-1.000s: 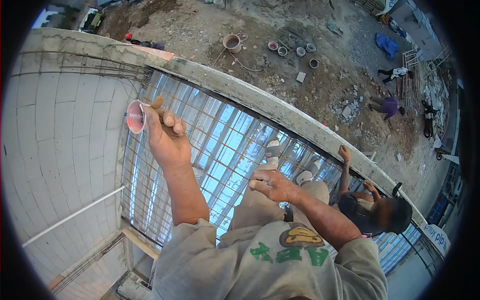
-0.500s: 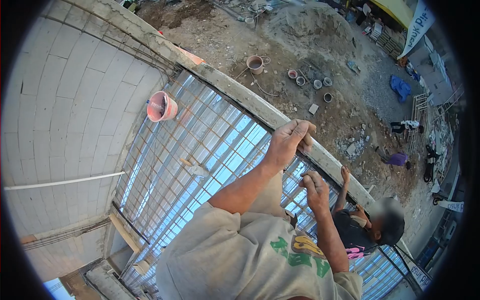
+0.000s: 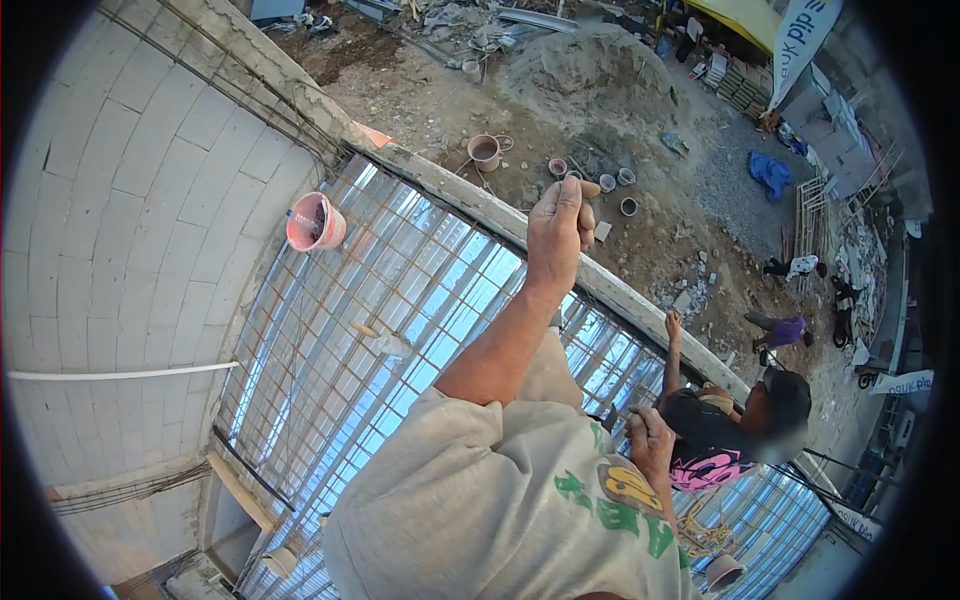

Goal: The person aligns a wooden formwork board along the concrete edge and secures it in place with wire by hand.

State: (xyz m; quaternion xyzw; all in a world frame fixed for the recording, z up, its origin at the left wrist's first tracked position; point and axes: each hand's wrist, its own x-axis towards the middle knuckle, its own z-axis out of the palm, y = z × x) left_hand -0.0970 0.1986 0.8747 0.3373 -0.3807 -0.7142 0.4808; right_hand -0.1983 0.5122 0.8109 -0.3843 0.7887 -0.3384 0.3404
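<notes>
My left hand [image 3: 557, 228] is raised over the concrete edge beam [image 3: 622, 293], its fingers curled and the thumb pressed against the index finger. Anything thin in that grip is too small to make out. Close to the front of my shirt [image 3: 480, 490], my right hand [image 3: 652, 440] has its fingers bent inward; what it may hold is hidden. Below my arms, rusty rebar mesh [image 3: 400, 243] lies over corrugated metal decking [image 3: 290, 372]. A trowel [image 3: 388, 342] with a wooden handle rests on the mesh.
A pink bucket [image 3: 316, 224] stands by the block wall [image 3: 150, 210]. On the right, a co-worker in a black shirt [image 3: 705, 440] reaches to the beam. Another bucket [image 3: 724, 571] is at lower right. Beyond the drop lie buckets [image 3: 484, 153], a sand heap [image 3: 600, 75] and people.
My left hand has risen and turned more upright. My right hand has dropped toward my shirt. The view has shifted, and the co-worker's head has turned.
</notes>
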